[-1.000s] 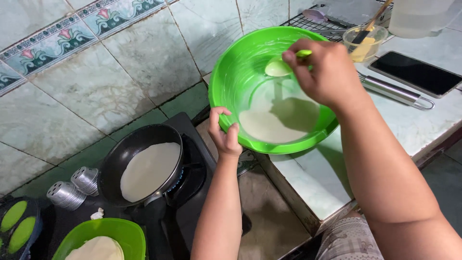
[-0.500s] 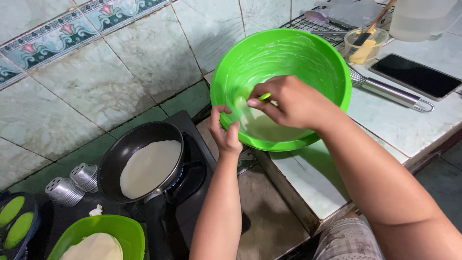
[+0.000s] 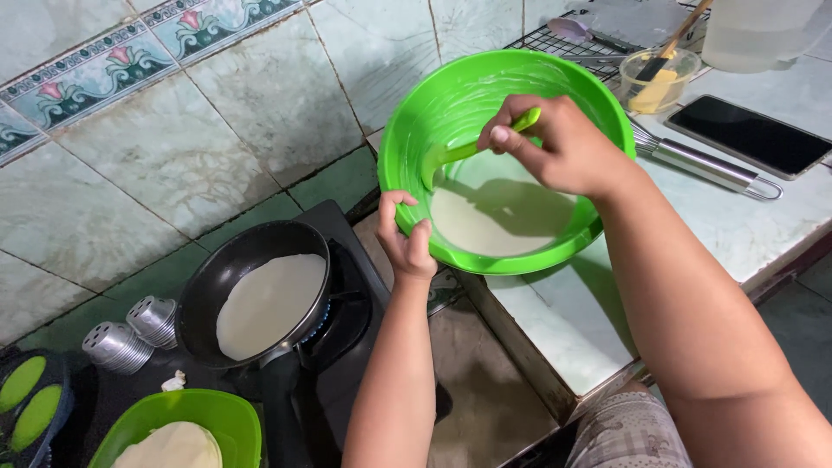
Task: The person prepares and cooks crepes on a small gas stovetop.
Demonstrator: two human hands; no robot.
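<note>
Your left hand [image 3: 406, 238] grips the green bowl [image 3: 416, 139] rim, right hand [image 3: 559, 143] clasps the green ladle [image 3: 451, 154] over batter [image 3: 494, 221]; one crepe [image 3: 269, 303] cooking in pan [image 3: 217, 282], plenty batter left.

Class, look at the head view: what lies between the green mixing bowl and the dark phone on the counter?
In the head view, a metal whisk lies on the tiled counter between the green mixing bowl and the dark phone, its wires toward the bowl's rim.

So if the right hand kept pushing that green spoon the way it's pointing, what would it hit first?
Most likely the inner wall of the green bowl on its left side: the right hand aims the green spoon that way. Depth is hard to judge.
</note>
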